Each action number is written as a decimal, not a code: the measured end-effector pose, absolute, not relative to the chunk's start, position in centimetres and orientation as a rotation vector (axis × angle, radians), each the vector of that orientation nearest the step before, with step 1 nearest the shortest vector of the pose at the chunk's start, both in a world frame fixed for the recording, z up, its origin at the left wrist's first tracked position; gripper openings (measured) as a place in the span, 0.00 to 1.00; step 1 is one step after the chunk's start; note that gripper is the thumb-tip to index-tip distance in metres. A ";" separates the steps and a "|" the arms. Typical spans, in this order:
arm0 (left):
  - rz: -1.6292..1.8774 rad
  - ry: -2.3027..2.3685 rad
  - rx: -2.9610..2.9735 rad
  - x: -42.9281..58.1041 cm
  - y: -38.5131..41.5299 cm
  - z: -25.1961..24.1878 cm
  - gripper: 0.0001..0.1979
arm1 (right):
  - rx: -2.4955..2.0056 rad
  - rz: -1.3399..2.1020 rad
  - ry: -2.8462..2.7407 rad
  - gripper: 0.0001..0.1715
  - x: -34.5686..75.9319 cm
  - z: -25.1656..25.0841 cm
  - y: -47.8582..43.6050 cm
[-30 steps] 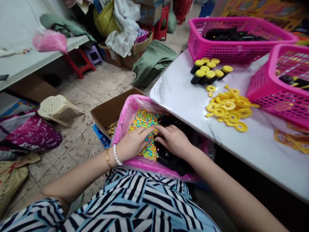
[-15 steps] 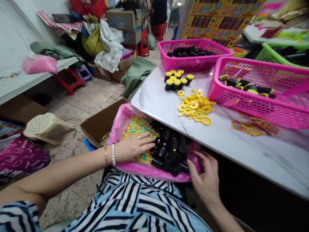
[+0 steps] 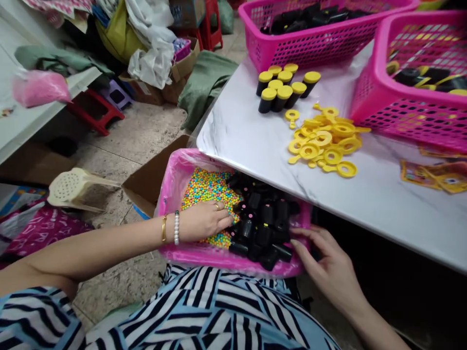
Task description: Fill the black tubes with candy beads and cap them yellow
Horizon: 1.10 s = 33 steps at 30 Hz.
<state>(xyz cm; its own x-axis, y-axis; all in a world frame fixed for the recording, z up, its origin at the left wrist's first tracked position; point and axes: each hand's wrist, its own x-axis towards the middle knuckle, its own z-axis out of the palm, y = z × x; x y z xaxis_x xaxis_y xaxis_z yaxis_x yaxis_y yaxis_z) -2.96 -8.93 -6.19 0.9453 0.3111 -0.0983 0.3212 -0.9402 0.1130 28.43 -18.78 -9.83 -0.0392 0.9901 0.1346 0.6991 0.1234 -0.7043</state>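
Observation:
A pink plastic-lined basket (image 3: 219, 262) rests at my lap, partly under the table edge. Its left part holds small multicoloured beads (image 3: 207, 189); black plastic bottle-like pieces (image 3: 264, 226) fill the right part. My left hand (image 3: 207, 219) lies on the beads beside the black pieces, its fingers bent down together. Its fingertips are hidden, so what they hold cannot be seen. At the basket's right end, my right hand (image 3: 324, 257) has thumb and fingers closed on the rim.
On the marble-patterned table (image 3: 233, 116) stand several black tubes with yellow caps (image 3: 280, 92), a pile of yellow rings with tabs (image 3: 324, 138), printed packets (image 3: 434, 175) and two pink baskets (image 3: 292, 53) (image 3: 383, 97). An open carton (image 3: 153, 170) and cream stool (image 3: 73, 187) are left.
My left hand's fingers, stretched out toward the black pieces before, are now bent down into the beads. My right hand stays at the basket's right end. The view has tilted down and closer.

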 end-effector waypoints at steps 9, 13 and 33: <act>0.042 0.442 2.865 -3.9 -9.7 -5.7 0.07 | -1.631 0.637 -1.914 0.10 28.9 -8.5 -18.9; 0.096 0.313 2.977 -3.8 -10.0 -5.6 0.06 | -1.661 0.606 -1.938 0.11 28.4 -8.4 -18.8; 0.192 0.618 2.010 -4.1 -7.7 -4.4 0.15 | -1.670 0.341 -2.067 0.13 29.2 -3.2 -19.1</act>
